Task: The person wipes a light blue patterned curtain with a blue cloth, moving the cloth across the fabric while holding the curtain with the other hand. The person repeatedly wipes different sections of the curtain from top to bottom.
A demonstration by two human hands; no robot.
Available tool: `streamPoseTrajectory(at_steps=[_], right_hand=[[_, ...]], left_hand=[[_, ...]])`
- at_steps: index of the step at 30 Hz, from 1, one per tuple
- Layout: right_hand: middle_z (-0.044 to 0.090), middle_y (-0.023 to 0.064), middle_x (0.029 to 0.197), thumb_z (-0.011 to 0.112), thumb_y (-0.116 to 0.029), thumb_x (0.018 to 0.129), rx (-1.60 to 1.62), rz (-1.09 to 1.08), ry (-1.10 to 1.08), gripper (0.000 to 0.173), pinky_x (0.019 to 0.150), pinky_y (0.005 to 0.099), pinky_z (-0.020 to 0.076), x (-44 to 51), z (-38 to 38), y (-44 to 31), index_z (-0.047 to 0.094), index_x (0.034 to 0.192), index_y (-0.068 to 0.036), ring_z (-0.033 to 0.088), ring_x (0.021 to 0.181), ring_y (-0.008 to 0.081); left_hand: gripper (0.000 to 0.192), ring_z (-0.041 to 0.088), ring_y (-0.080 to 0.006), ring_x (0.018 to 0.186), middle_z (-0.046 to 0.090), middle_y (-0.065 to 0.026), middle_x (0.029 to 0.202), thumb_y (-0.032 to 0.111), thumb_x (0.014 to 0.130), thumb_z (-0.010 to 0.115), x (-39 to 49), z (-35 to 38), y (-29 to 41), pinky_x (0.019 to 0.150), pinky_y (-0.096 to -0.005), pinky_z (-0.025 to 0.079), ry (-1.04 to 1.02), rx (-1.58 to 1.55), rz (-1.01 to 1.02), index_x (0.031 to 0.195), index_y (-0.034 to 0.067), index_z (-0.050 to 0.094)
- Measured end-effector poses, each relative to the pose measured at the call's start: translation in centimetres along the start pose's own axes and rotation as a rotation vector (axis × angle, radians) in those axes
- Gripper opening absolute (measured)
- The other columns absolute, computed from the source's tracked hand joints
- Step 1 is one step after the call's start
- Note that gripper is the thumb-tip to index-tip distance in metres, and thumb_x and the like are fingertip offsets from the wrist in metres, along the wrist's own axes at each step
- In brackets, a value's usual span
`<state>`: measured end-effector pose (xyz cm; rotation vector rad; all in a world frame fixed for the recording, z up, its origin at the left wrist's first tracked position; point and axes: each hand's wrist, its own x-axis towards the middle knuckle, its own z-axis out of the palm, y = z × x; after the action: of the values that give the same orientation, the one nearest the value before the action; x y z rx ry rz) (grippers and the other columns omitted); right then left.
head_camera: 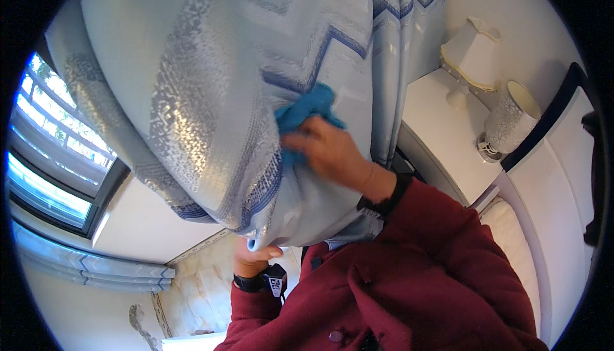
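A pale blue and silver curtain (225, 87) with dark blue zigzag bands is stretched out in front of me. My right hand (331, 152) holds a crumpled teal cloth (312, 104) against the face of the curtain; the fingers are somewhat blurred. Lower down, my left hand (254, 255) is at the curtain's bottom edge, thumb on the near side, gripping the fabric from below. Most of its fingers are hidden behind the curtain. Both wrists carry black straps, and the left one has a small device on it.
At the right, a white bedside table (446, 135) holds a lamp with a scalloped shade (472, 56) and a patterned cylindrical lamp (511, 118). Beyond it is a white headboard (551, 183) with dark trim. A window (57, 154) is at the left, above another gathered curtain (96, 264).
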<state>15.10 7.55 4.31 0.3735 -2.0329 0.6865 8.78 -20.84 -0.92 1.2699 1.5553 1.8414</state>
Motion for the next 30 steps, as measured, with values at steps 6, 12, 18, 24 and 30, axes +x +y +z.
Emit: streamPoseTrajectory(at_steps=[6,12,18,24,30], right_hand=[[0.055,0.0131,0.121,0.051,0.006,0.078,0.173,0.924,-0.07,0.053,0.095,0.0315,0.0436,-4.9,-0.1,4.5,0.053,0.127,-0.014,0.055,0.112,0.0271],[0.054,0.0142,0.118,0.056,-0.002,0.077,0.457,0.343,-0.554,0.053,0.093,0.041,0.0452,-10.3,6.0,0.1,0.05,0.128,-0.017,0.055,0.107,0.0338],[0.055,0.0145,0.117,0.055,-0.003,0.078,0.129,0.681,-0.998,0.052,0.084,0.0431,0.049,-17.2,5.2,2.7,0.054,0.126,-0.021,0.059,0.1,0.0362],[0.056,0.0165,0.107,0.056,-0.008,0.076,0.102,0.465,-0.975,0.053,0.079,0.0443,0.0488,-20.5,9.1,2.4,0.054,0.126,-0.023,0.06,0.091,0.0362],[0.054,0.0157,0.106,0.055,-0.007,0.076,0.156,0.229,-0.829,0.057,0.072,0.0437,0.0493,-20.3,9.2,2.1,0.052,0.129,-0.025,0.061,0.083,0.0348]], left_hand=[[0.065,0.056,-0.0268,0.109,0.055,-0.0108,0.122,0.04,0.081,0.07,0.5,-0.2,1.1,0.094,-0.0413,0.046,0.151,-0.349,0.029,0.129,0.003,0.046],[0.067,0.051,-0.0287,0.116,0.05,-0.0131,0.129,0.04,0.085,0.065,3.4,0.1,2.9,0.097,-0.0432,0.045,0.472,-0.228,0.008,0.134,0.003,0.04],[0.047,0.056,-0.0267,0.109,0.057,-0.0161,0.12,0.02,0.089,0.062,4.9,-4.4,6.0,0.093,-0.0387,0.046,0.921,0.011,0.093,0.128,-0.001,0.046],[0.05,0.047,-0.0278,0.118,0.041,-0.0194,0.133,0.014,0.086,0.062,7.0,1.0,6.2,0.096,-0.0405,0.038,1.055,1.347,0.657,0.129,0.001,0.04],[0.051,0.043,-0.0311,0.127,0.055,-0.0104,0.125,0.025,0.073,0.072,10.7,8.9,-2.5,0.106,-0.052,0.028,-0.383,1.353,0.386,0.119,0.011,0.056]])
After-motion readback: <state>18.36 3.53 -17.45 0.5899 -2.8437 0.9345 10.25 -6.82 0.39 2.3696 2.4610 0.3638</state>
